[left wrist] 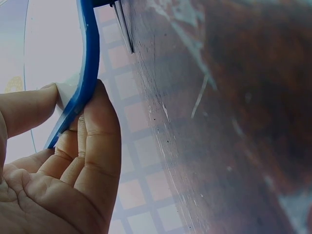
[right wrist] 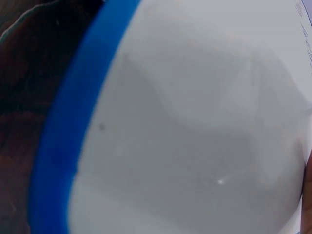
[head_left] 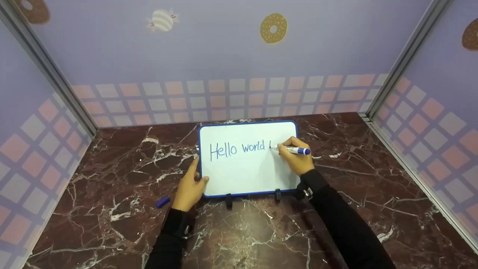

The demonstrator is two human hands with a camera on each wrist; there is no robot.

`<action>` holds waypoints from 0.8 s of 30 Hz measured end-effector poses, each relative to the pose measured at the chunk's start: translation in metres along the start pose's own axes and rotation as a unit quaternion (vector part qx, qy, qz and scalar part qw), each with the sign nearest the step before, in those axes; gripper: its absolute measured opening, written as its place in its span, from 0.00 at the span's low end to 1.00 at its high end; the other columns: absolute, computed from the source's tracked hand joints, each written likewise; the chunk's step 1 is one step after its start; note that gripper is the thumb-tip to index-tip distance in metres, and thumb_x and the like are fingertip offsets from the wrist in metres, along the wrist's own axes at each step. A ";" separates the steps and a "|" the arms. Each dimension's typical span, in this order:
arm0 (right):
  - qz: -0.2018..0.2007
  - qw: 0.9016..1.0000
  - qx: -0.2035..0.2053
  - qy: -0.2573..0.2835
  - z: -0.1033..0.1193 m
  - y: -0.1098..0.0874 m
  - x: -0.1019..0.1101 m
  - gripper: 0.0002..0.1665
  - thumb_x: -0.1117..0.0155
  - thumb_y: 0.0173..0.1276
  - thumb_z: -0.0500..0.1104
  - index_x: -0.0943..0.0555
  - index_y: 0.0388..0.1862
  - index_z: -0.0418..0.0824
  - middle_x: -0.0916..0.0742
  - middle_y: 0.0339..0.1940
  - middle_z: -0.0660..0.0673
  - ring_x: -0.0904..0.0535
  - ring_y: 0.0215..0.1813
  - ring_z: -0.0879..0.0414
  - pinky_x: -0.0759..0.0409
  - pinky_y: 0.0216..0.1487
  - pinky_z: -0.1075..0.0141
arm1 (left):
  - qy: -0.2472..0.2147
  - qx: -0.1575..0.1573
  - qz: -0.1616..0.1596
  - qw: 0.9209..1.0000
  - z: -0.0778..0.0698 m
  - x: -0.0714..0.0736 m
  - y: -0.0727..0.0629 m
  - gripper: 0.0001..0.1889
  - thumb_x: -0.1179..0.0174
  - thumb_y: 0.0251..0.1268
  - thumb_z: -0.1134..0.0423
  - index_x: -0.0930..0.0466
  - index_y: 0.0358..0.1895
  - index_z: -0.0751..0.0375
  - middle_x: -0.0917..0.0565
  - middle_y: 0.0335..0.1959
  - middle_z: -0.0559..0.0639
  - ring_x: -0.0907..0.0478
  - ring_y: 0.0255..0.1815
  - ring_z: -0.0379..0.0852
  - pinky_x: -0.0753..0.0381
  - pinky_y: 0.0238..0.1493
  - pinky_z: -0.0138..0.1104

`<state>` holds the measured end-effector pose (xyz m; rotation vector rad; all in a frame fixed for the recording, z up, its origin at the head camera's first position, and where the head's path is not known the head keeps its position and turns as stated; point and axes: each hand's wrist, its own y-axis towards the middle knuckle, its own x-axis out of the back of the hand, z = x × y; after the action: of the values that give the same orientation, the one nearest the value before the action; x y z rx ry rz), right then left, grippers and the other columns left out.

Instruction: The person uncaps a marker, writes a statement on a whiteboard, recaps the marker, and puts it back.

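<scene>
A whiteboard with a blue frame stands tilted back on two small black feet. Blue handwriting across its upper half reads "Hello world", followed by a short upright stroke. My right hand pinches a white marker with a blue end, its tip at that stroke. With the left hand I hold the board's left edge, thumb on the front and fingers behind the blue frame. Up close, the right wrist view shows the board's white surface and a sliver of hand.
A blue marker cap lies on the dark red marbled table, left of my left hand. Behind the board rises a lilac wall with checks and sweets printed on it. Side panels with metal posts flank the table.
</scene>
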<state>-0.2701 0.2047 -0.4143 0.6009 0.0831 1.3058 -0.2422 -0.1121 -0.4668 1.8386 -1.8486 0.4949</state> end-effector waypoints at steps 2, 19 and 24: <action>0.000 1.000 0.000 0.004 0.000 -0.001 0.001 0.09 0.35 0.61 0.29 0.23 0.22 0.28 0.15 0.21 0.39 0.27 0.23 0.65 0.31 0.25 0.75 | 0.000 -0.001 -0.003 1.000 0.000 0.000 0.000 0.37 0.42 0.68 0.65 0.48 0.78 0.55 0.25 0.39 0.58 0.29 0.30 0.47 0.25 0.36 0.39; 0.004 1.000 0.002 -0.013 0.000 -0.002 -0.001 0.09 0.34 0.58 0.28 0.23 0.21 0.29 0.21 0.18 0.48 0.31 0.21 0.65 0.35 0.23 0.75 | 0.008 -0.001 -0.011 1.000 0.000 -0.001 0.000 0.38 0.42 0.67 0.64 0.48 0.78 0.55 0.23 0.43 0.62 0.24 0.36 0.51 0.21 0.43 0.46; 0.006 1.000 0.006 -0.004 -0.002 -0.002 -0.001 0.09 0.34 0.59 0.28 0.23 0.21 0.28 0.21 0.19 0.48 0.30 0.22 0.65 0.33 0.24 0.76 | 0.006 0.002 -0.003 1.000 -0.001 0.000 -0.001 0.38 0.43 0.69 0.63 0.49 0.79 0.54 0.24 0.43 0.59 0.27 0.33 0.49 0.24 0.39 0.42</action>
<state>-0.2695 0.2042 -0.4167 0.6170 0.0809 1.3155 -0.2412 -0.1118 -0.4665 1.8395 -1.8349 0.5058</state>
